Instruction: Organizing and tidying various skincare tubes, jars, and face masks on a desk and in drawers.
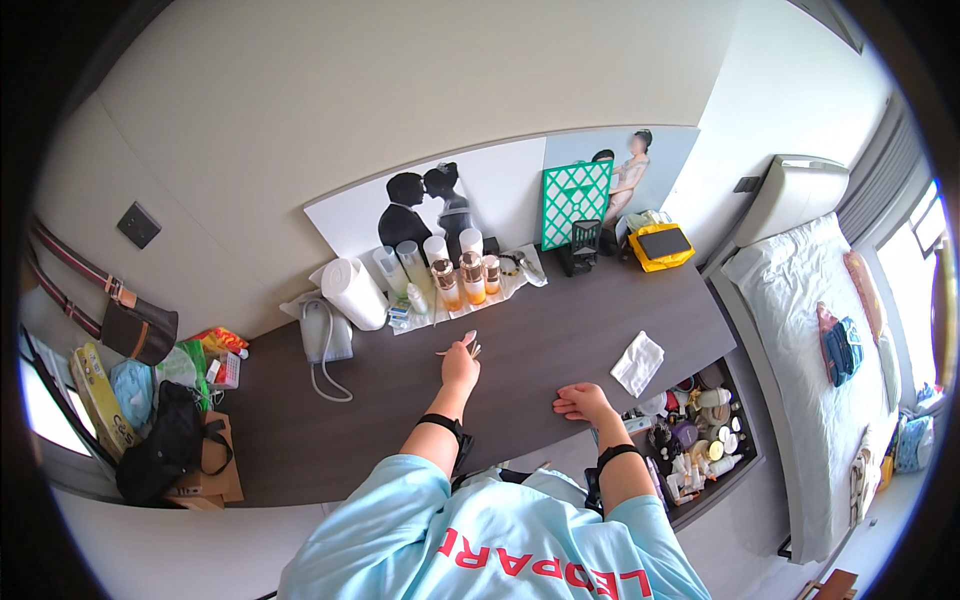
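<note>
Dark-brown surface [530, 345]: left of the flat white cloth [637, 364], left hand [461, 362], fingers parted, seemingly reaches; gripping requires closing; right hand [582, 401] half-curled.

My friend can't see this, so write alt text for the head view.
A person's left hand is over a dark desk near several bottles; the right hand is near a white cloth and an open drawer of containers.

On the surface [530, 345] we find three upright copper-capped bottles [471, 280] near the rear edge and a flattened white cloth [637, 363] toward the front-right corner.
</note>
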Demonstrator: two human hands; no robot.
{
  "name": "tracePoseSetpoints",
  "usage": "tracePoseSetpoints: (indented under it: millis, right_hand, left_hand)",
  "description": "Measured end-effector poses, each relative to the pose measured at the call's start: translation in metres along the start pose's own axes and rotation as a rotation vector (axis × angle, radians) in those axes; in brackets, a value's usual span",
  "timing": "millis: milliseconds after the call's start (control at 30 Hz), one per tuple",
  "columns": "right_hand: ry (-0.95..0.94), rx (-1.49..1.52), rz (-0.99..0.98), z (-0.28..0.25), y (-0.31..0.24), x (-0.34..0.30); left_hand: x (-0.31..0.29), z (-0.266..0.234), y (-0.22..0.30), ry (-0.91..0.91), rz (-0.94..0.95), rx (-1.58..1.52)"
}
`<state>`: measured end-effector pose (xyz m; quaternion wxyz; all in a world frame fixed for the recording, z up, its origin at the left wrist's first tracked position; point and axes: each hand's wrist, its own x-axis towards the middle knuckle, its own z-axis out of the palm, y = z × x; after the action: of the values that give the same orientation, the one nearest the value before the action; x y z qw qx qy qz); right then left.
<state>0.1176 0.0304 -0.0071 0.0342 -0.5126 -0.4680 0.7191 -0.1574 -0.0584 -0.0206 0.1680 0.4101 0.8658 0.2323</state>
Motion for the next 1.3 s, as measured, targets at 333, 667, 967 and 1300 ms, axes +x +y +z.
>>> tracePoseSetpoints:
  millis: [333,667,967,1300]
  right_hand:
    - [-0.045,0.016,-0.025,0.001,0.009,0.001]
    - [-0.091,0.108,-0.148,-0.012,0.032,-0.020]
    - [0.939,0.738,-0.199,-0.139,0.161,-0.085]
    - [0.872,0.580,-0.217,-0.142,0.238,-0.133]
  left_hand:
    - [0.015,-0.008,-0.011,-0.002,-0.012,0.107]
    - [-0.055,0.056,0.077,-0.737,0.033,-0.395]
    - [-0.125,0.147,0.216,-0.963,0.392,-0.398]
    - [-0.165,0.274,0.249,-0.904,0.371,0.102]
